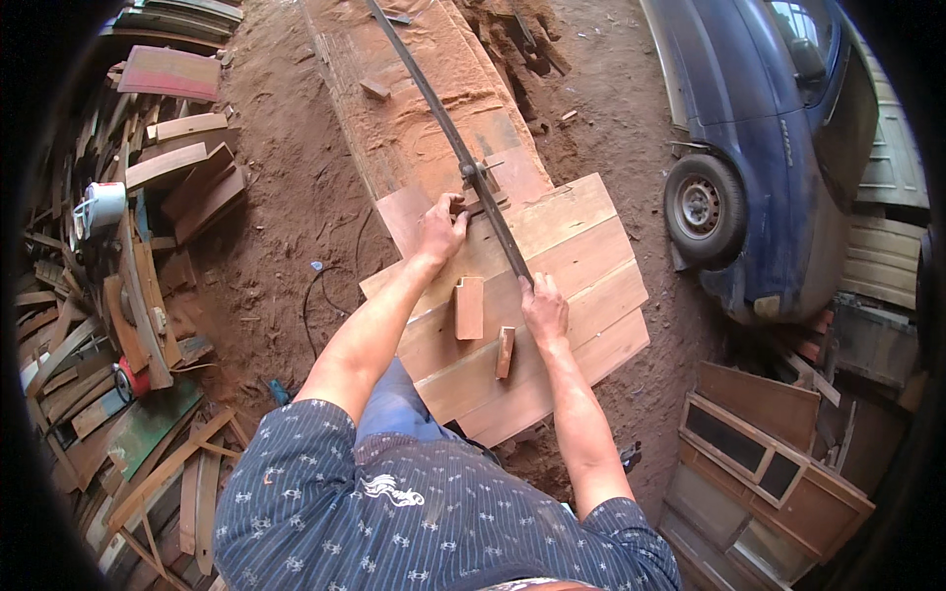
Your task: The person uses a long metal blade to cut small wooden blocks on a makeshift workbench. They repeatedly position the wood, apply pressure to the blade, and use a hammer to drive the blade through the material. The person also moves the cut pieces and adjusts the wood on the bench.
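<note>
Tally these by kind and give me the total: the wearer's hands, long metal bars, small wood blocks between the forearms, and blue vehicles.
Hands: 2 (left hand, right hand)
Long metal bar: 1
Small wood blocks: 2 (larger block, smaller block)
Blue vehicle: 1
Total: 6

left hand point(441, 231) farther forward, right hand point(545, 310) nearer, both curled

Near centre, toward three o'clock, the right hand point(545, 313) holds the end of a long metal bar point(440, 116) reaching toward eleven o'clock across wooden planks point(591, 261). The left hand point(443, 231) sits at eleven. A blue vehicle point(739, 128) stands at two.
</note>
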`<state>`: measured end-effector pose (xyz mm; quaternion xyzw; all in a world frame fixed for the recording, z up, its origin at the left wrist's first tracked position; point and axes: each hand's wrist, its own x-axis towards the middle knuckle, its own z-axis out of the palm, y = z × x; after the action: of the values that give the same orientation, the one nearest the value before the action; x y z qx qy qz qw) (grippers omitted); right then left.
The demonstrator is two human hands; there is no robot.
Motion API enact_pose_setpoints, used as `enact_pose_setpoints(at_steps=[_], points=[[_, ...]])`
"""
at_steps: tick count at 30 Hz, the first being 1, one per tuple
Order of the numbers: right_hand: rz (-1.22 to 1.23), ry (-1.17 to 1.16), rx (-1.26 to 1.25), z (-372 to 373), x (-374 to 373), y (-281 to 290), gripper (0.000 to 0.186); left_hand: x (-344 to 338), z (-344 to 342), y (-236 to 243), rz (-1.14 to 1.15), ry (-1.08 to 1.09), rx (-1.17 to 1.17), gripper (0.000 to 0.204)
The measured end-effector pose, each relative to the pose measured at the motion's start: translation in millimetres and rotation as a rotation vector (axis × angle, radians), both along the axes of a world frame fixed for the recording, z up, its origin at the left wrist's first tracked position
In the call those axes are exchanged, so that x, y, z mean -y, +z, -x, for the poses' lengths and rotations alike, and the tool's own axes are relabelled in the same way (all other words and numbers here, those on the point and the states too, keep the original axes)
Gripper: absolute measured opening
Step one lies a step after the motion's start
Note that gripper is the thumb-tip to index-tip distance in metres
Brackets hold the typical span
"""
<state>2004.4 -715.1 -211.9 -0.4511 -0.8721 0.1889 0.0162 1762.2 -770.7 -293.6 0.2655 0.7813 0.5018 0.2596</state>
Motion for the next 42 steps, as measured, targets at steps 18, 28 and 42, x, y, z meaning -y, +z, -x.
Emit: enact_pose_setpoints(at_steps=[18,28,42], points=[[-0.044,0.009,0.042,-41,11,-1,0.026,0,2,-6,-0.025,0.042,-0.088,0.022],[-0.084,-0.048,-0.092,-56,12,-14,0.023,-45,-43,119,-0.291,-1.072,-0.632,0.035],[-0.109,-0.295,-0.539,-2,165,56,0.035,-94,-160,86,-0.26,-2.006,-0.996,0.059]])
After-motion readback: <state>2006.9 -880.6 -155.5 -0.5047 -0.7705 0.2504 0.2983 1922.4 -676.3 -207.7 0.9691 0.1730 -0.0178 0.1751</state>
